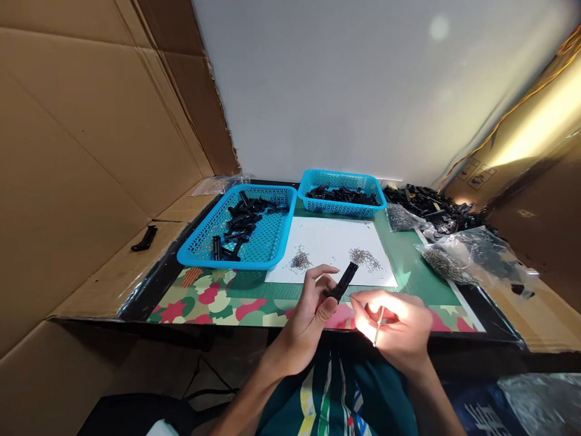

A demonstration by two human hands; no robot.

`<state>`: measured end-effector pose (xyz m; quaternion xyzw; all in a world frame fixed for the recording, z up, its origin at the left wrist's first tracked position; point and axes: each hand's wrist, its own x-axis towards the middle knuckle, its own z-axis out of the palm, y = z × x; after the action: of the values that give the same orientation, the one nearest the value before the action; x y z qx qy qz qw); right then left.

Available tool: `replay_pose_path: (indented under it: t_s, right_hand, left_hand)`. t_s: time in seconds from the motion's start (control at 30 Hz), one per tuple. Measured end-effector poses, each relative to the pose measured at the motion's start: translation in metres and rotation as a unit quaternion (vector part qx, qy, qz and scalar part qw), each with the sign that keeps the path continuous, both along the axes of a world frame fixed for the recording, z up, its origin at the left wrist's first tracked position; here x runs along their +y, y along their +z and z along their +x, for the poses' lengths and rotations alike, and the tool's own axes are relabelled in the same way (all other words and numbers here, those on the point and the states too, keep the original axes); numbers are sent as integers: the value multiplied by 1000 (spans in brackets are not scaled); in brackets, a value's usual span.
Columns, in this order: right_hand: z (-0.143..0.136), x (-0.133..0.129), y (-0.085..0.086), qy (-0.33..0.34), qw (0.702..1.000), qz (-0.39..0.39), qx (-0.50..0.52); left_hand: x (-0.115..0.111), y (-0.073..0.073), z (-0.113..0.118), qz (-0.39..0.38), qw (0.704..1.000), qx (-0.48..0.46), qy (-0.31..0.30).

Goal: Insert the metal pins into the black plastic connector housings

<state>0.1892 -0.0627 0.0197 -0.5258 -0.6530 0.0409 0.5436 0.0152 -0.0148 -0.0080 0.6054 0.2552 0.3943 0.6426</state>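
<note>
My left hand (310, 315) is closed round a black pistol-shaped plastic part (345, 282), its long end pointing up and away from me. Just to the right, my right hand (394, 324) has a thin copper-coloured rod (378, 327) tucked in its curled fingers. Its thumb and forefinger meet close to the side of the black part; anything tiny between those tips is too small to make out. Beyond the hands, a white sheet (331, 233) carries a left pile of small metal pieces (300, 260) and a right pile of small wire-like pieces (363, 258).
Black parts lie in a left blue basket (276, 257) and a back blue basket (340, 209). At right are a heap of black parts (436, 209) and plastic bags of small metal pieces (442, 260). One black part (144, 238) rests on the left cardboard. Cardboard walls flank the table.
</note>
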Motion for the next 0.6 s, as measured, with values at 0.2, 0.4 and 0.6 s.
replay_pose_path:
  t_s: [0.2,0.4,0.6]
  right_hand:
    - [-4,1,-6,37,999,2,-17]
    - [-5,3,-6,59,998,17,-24]
    - [-6,6,-2,79,995,39,-42]
  left_hand:
    - [-1,6,2,-24,999,-30,-9]
    - [-1,7,4,-36,997,-57,-23]
    - [-1,6,0,-43,997,-52,-36]
